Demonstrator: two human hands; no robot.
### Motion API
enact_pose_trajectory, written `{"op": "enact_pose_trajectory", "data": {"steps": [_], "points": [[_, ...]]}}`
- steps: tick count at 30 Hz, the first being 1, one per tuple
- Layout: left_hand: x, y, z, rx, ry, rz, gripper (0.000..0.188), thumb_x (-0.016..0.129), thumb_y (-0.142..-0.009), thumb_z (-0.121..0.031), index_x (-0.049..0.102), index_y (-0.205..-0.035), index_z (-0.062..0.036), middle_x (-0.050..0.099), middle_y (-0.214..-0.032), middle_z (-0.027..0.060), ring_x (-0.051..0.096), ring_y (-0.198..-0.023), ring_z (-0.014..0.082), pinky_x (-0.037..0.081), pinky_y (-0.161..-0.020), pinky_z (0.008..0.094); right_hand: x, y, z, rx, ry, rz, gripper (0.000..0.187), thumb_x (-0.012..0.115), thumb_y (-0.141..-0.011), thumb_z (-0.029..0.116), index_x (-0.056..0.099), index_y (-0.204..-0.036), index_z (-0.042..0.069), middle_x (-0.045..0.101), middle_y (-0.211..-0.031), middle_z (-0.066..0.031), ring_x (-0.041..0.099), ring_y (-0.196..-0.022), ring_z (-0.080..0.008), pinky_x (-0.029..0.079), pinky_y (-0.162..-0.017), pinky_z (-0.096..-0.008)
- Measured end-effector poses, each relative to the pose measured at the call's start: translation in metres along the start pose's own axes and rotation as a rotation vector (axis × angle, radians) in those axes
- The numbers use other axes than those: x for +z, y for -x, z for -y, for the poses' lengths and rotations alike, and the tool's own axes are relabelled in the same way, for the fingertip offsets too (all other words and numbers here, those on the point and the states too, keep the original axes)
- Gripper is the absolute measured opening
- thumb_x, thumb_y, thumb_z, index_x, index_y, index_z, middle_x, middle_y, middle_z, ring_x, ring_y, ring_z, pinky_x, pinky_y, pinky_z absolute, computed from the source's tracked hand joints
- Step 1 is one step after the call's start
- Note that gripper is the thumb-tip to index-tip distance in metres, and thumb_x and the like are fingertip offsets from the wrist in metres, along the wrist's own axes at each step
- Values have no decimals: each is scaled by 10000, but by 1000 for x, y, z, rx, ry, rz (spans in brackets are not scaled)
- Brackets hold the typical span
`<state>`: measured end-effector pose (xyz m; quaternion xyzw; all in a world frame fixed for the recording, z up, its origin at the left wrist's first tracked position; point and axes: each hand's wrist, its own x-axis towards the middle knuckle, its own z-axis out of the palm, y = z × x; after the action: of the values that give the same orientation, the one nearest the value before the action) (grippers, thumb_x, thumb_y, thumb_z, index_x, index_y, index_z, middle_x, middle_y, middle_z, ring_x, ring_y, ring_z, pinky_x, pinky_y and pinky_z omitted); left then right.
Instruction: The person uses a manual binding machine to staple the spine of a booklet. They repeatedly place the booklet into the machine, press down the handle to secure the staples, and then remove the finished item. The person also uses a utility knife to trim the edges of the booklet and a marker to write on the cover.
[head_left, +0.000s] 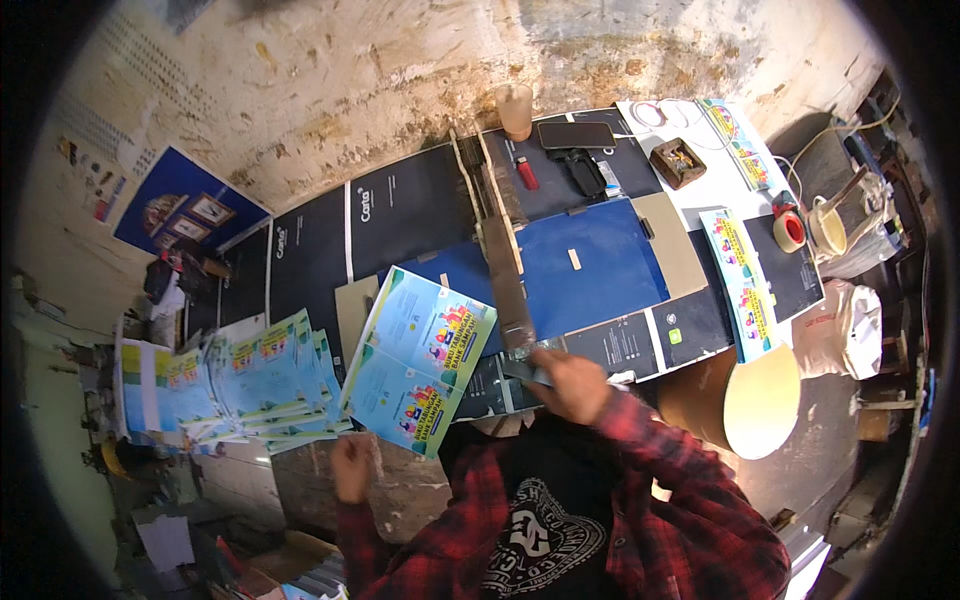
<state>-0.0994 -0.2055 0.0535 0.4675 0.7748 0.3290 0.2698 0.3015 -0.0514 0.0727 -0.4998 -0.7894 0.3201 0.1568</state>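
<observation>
My right hand [572, 388] is closed around the near end of a long brown metal paper cutter arm [507, 280], which runs away from me across the table. Left of that arm lies a printed sheet [420, 360] in light blue and green, showing two cover designs with cartoon figures. Its lower part hangs over the table's near edge. Just below the sheet's lower left edge is my left hand [351, 468], fingers curled and seemingly apart from the paper. Under the arm, a blue board [590, 265] covers the middle of the table.
Stacks of similar printed sheets [265, 380] spread at the left. Narrow printed strips [742, 285] lie at the right, near a red tape roll [790, 230]. Along the back are a cup [515, 112], a phone [576, 135], a red lighter [526, 173] and a small box [677, 162].
</observation>
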Motion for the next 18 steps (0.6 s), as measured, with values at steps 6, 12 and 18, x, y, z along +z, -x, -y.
{"op": "enact_pose_trajectory", "data": {"steps": [6, 12, 18], "points": [[101, 147, 116, -629, 87, 602, 269, 596, -938, -255, 692, -958, -5, 696, -822, 143, 677, -760, 268, 522, -693, 390, -122, -3, -135, 29, 309, -81, 331, 741, -810, 277, 639, -1076, 108, 689, -911, -187, 678, -864, -376, 535, -743, -460], [96, 167, 141, -602, -23, 440, 263, 629, -910, -266, 686, -918, -9, 694, -815, 162, 673, -751, 302, 518, -683, 414, -203, -143, -218, -9, 521, -337, 269, 726, -822, 216, 637, -1045, 93, 692, -924, -192, 678, -906, -376, 536, -779, -460], [33, 241, 171, -689, -281, 450, 264, 663, -883, -277, 680, -878, -14, 691, -808, 181, 669, -742, 336, 514, -674, 438, -195, -234, -218, 334, 537, -282, 357, 722, -786, 214, 663, -1133, 157, 683, -1118, -212, 667, -1029, -395, 543, -873, -487]]}}
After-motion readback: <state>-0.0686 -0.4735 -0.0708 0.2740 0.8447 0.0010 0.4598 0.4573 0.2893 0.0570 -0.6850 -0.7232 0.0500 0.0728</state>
